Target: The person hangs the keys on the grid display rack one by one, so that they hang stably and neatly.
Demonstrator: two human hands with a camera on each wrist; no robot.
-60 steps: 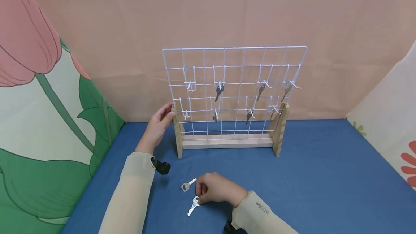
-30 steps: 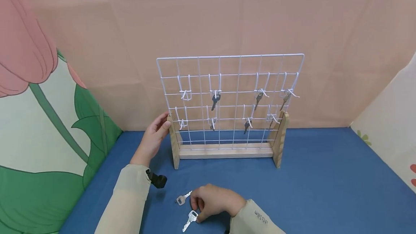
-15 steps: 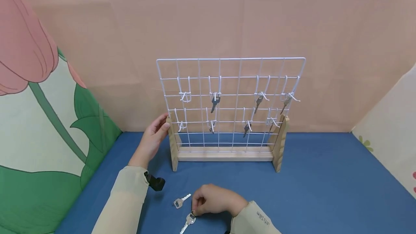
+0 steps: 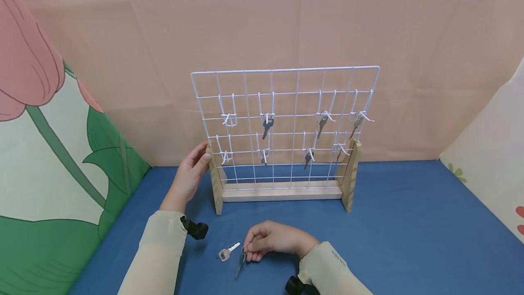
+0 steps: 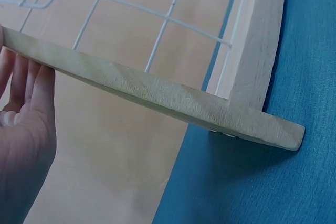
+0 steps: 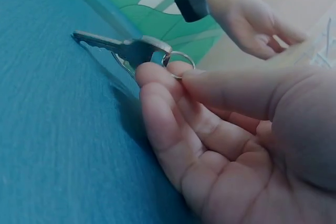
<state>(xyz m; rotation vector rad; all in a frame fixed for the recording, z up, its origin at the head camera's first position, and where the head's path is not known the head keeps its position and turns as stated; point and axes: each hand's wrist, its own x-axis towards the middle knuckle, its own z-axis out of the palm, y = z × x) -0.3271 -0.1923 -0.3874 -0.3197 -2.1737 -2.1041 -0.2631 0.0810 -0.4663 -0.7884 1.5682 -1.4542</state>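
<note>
My right hand pinches the small metal ring of a key between thumb and fingers. That key hangs tilted just over the blue cloth. A second key lies flat to its left. My left hand grips the top of the left wooden upright of a key rack. The rack's white wire grid carries two rows of white hooks, with keys such as this dark one hanging from several. Both leftmost hooks hold no key.
Blue cloth covers the table. A pinkish-beige backdrop stands behind the rack. A flower-printed panel is on the left and a pale one on the right. Each wrist wears a black camera.
My right hand has taken the nearer key by its ring and raised it off the cloth, where it lay flat before. The left hand stays on the rack. The head view shifts slightly.
</note>
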